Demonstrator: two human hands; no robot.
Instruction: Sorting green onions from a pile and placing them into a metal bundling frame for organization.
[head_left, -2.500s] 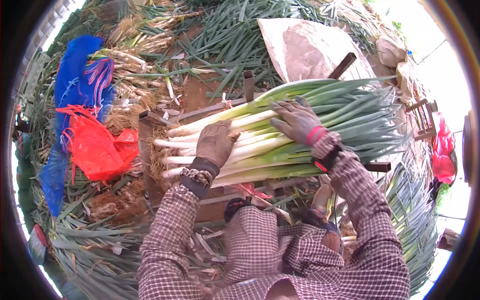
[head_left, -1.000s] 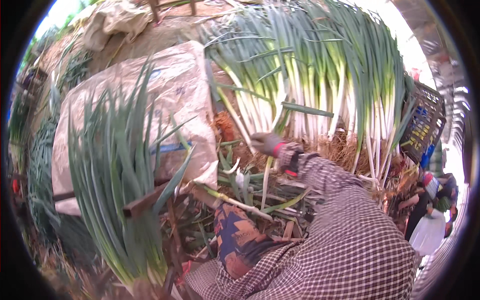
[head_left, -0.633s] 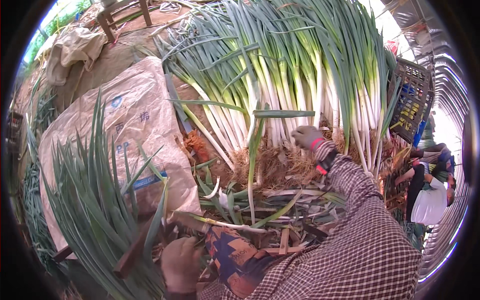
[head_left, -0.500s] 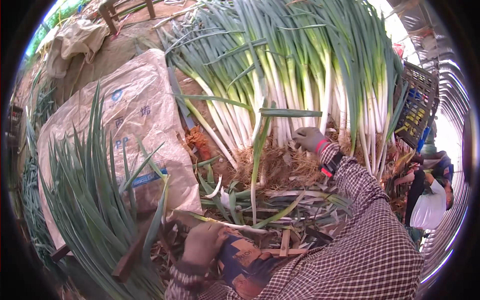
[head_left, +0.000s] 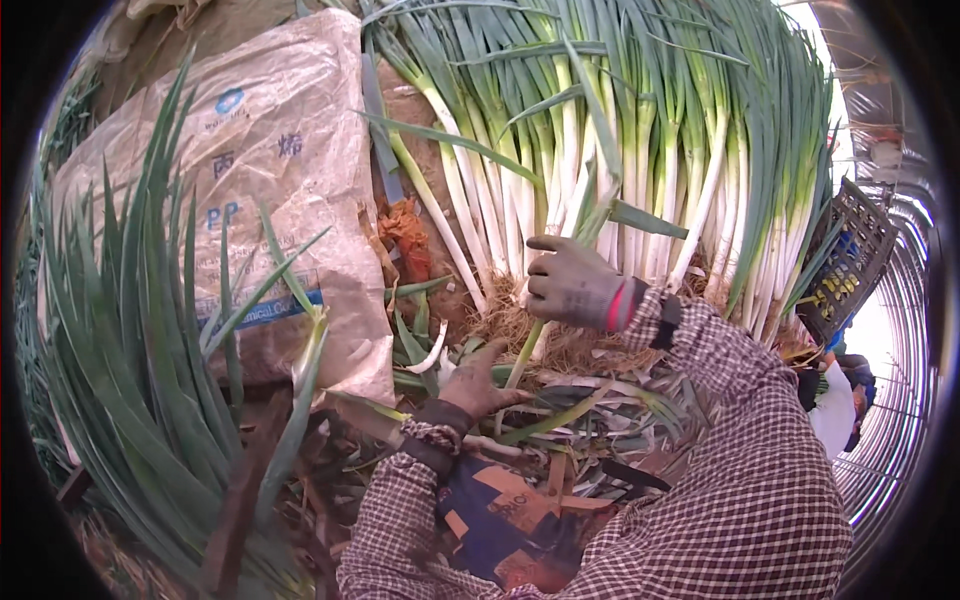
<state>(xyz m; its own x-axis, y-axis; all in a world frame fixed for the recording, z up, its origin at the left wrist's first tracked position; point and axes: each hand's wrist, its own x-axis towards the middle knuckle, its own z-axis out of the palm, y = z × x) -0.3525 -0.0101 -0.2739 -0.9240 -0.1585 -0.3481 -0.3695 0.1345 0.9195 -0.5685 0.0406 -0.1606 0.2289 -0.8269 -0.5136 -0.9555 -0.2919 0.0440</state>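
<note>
Long green onions [head_left: 640, 150], with green tops and white shanks, lie in a broad row, brown roots [head_left: 590, 350] toward me. My right hand [head_left: 575, 287], gloved, is over the root end of the row. Its fingers curl round one loose green onion [head_left: 526, 352] whose leaf is bent above the hand; the thumb is hidden. The green onion's lower end slants down toward my left hand. My left hand [head_left: 475, 388], also gloved, is just above the trimmings [head_left: 570, 410], thumb and fingers apart, holding nothing I can see. A pale stripped stalk [head_left: 495, 446] lies below it.
To the left is a pale woven sack [head_left: 330, 200] beside a heap of green leaves [head_left: 150, 370] and a wooden bar [head_left: 245, 490]. A black plastic crate [head_left: 850, 255] stands at the right, with a person [head_left: 835, 405] partly visible beyond it. Orange netting [head_left: 405, 238] lies near the row.
My right hand has come left and nearer, onto the loose green onion. My left hand has moved up and right from near my knee toward that onion's lower end. The view has shifted.
</note>
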